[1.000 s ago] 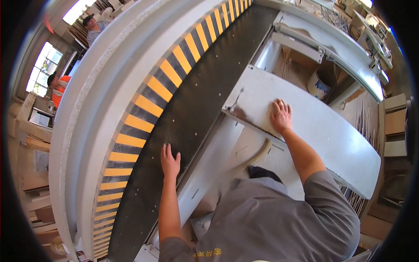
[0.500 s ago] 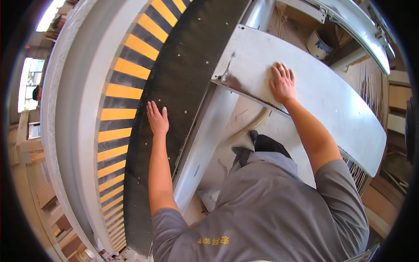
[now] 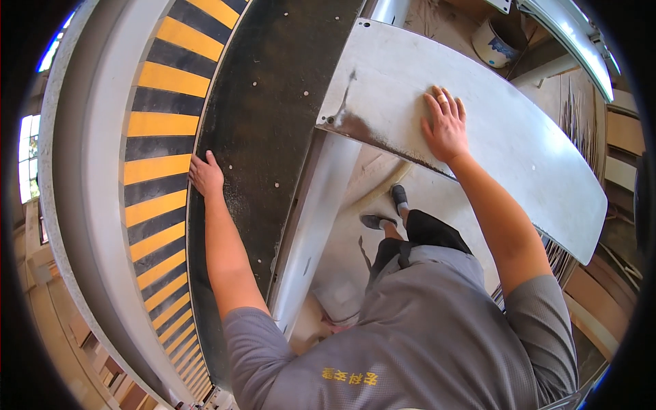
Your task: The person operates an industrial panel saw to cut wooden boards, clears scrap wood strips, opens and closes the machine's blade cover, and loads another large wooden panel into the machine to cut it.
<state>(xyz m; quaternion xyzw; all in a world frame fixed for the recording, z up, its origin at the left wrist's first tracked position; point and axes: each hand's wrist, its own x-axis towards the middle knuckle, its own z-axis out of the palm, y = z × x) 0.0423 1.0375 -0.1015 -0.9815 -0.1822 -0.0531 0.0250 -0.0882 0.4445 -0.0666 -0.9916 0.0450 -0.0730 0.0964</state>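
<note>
My left hand (image 3: 204, 173) rests flat on a dark, dusty machine bed (image 3: 270, 109), at the edge where it meets a yellow-and-black striped band (image 3: 157, 137). My right hand (image 3: 445, 125) lies flat, fingers apart, on a pale grey panel (image 3: 526, 137) that juts out from the bed's right side. Neither hand holds anything. Below me I see my grey shirt (image 3: 424, 328) and my feet (image 3: 386, 208) on the floor.
A wide grey curved rail (image 3: 82, 205) runs along the left beyond the stripes. A grey metal beam (image 3: 311, 219) drops under the panel. A white bucket (image 3: 499, 42) stands at the top right, with wooden strips (image 3: 588, 301) at the right.
The view has tipped down and closer. My left hand has slid left to the striped band's edge. My right hand stays flat on the grey panel.
</note>
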